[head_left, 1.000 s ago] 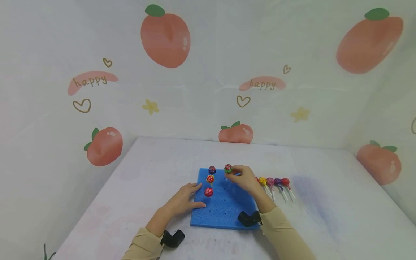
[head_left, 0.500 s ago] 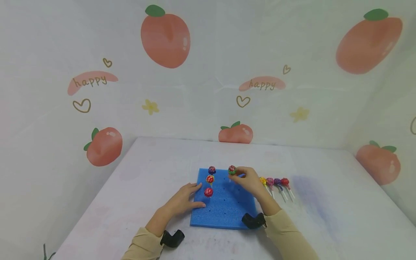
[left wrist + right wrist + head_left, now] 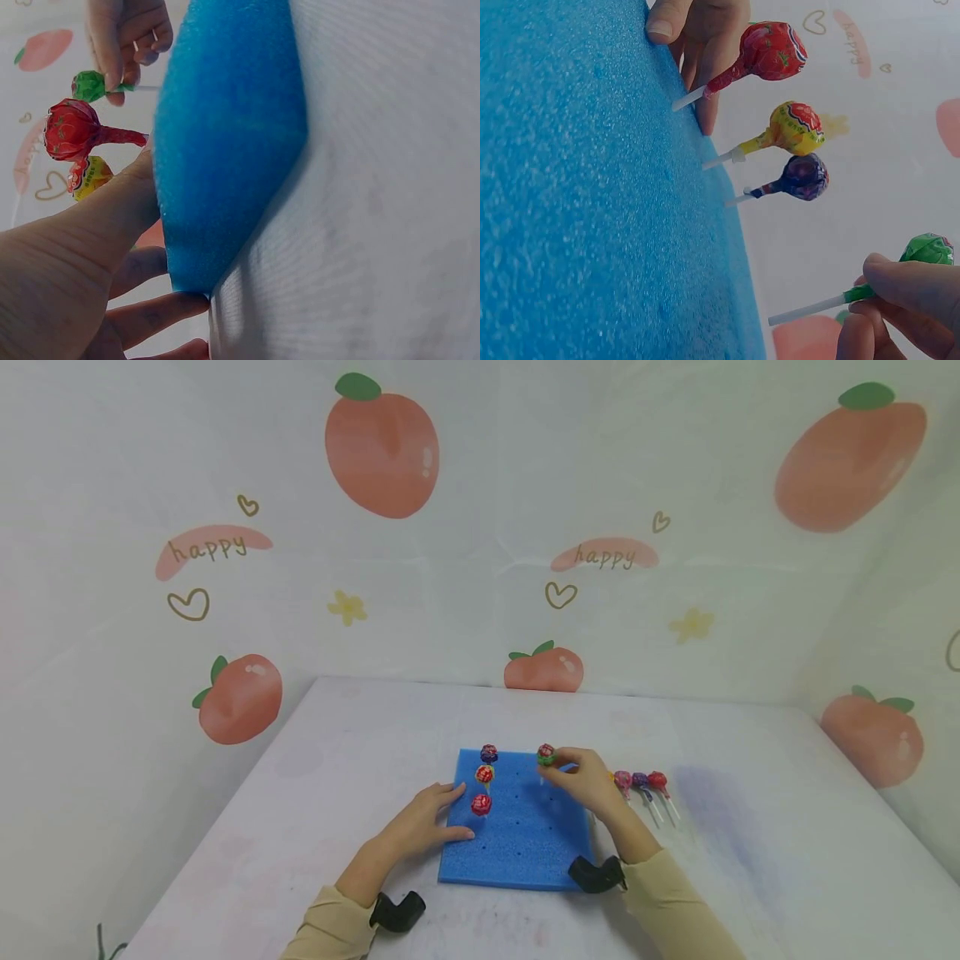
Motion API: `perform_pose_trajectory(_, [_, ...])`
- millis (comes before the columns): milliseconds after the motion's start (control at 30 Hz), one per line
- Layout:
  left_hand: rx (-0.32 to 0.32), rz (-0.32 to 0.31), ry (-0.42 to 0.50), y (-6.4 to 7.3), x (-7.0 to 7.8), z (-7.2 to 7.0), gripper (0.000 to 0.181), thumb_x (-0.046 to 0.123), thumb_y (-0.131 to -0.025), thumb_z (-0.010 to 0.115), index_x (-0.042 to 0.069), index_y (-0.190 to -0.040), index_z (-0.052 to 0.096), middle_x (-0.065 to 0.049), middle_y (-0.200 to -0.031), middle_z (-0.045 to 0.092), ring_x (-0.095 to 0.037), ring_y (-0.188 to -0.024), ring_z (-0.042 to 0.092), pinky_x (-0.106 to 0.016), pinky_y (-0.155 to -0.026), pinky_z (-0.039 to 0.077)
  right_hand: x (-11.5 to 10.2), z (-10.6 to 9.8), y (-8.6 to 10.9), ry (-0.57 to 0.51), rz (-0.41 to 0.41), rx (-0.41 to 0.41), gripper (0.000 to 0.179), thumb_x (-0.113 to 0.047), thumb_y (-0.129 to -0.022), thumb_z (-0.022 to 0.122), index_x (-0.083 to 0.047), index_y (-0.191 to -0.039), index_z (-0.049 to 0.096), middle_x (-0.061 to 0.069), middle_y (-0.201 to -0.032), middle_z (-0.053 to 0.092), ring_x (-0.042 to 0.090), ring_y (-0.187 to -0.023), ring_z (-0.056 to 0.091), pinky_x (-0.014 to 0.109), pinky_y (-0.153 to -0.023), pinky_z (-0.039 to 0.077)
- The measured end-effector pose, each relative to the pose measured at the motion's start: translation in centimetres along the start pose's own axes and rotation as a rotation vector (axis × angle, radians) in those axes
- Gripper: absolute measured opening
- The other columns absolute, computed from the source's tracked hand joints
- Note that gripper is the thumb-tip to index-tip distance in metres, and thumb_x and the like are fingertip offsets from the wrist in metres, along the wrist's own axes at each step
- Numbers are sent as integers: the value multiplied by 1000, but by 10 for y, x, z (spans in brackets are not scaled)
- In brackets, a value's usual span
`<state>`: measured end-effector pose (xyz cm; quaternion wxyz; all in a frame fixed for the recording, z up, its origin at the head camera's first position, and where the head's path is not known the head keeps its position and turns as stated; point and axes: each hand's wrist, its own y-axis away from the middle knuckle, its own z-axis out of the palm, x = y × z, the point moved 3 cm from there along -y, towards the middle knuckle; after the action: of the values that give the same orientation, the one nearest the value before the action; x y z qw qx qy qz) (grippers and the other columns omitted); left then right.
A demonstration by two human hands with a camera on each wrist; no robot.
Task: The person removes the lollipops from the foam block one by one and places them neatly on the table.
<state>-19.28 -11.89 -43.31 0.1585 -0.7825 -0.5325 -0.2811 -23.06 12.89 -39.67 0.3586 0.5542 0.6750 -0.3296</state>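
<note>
On the white bench (image 3: pixel 360 718), bracing a flat blue foam slab (image 3: pixel 498 867) with spread-fingered left hand (image 3: pixel 423 821); with right hand's grip (image 3: pixel 588 781), pinching a round green-and-red wrapped lollipop (image 3: pixel 546 755) near its far edge. Seemingly positioning before insertion; next, probably needing thin white stick (image 3: pixel 806 310) aligned with small dark hole (image 3: pixel 517 823).

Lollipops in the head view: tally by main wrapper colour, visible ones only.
Red lollipops: 2
Yellow lollipops: 2, one mostly hidden by the right hand
Purple lollipops: 2
Pink lollipop: 1
Green lollipop: 1
Total: 8 visible; the right hand and forearm could hide more.
</note>
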Motion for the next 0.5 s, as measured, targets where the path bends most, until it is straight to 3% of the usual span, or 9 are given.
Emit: perform_pose_trajectory(500, [-2, -10, 2, 0, 0, 0, 74, 38, -81, 71, 2, -139, 42, -22, -143, 41, -43, -135, 32, -58, -109, 30, 10, -12, 7, 34, 4, 26, 24, -19, -86, 66, 0, -101, 68, 16, -98, 69, 14, -75, 62, 27, -69, 54])
